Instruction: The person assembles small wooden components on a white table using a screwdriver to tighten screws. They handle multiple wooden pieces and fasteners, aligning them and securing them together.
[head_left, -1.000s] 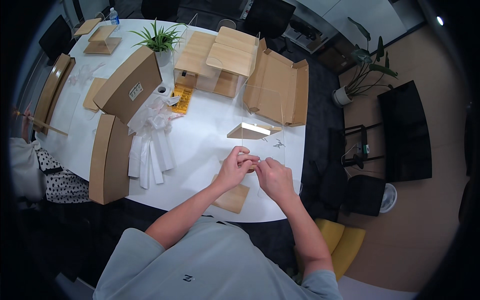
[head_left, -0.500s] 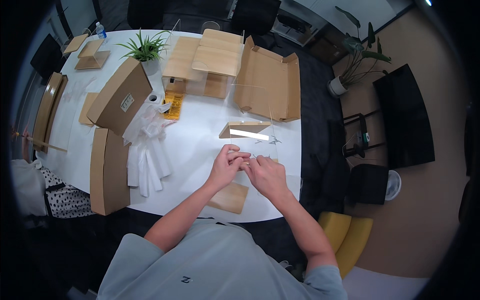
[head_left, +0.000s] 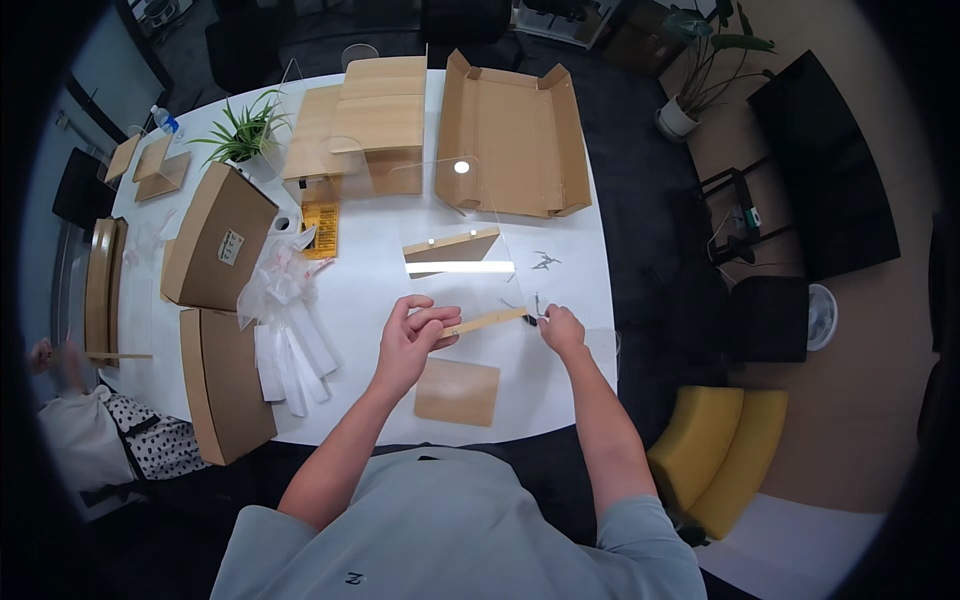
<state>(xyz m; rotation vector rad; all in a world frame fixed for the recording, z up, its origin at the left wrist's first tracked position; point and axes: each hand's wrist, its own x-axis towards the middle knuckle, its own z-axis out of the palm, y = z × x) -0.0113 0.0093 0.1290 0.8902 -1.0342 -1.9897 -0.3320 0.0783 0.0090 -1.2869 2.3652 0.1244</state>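
In the head view, reaching forward over the white table (head_left: 360,295) with both forearms, angled slightly inward from the lower edge. In the left hand (head_left: 403,345), gripping one end of a wooden strip (head_left: 487,322) between thumb and bent fingers, with palm turned inward and index finger raised in a loose curve. Spanning, with that strip, most of the gap between the hands. At its other end, holding the right hand (head_left: 563,330) lower-knuckled and curled, fingertips drawn together just beside a small dark object (head_left: 531,319); too small to tell whether gripped. Lying nearer the body, between the forearms: a flat wooden board (head_left: 457,392). Beyond the hands: a wooden panel (head_left: 470,240) and, past the right hand, small grey metal pieces (head_left: 545,261).
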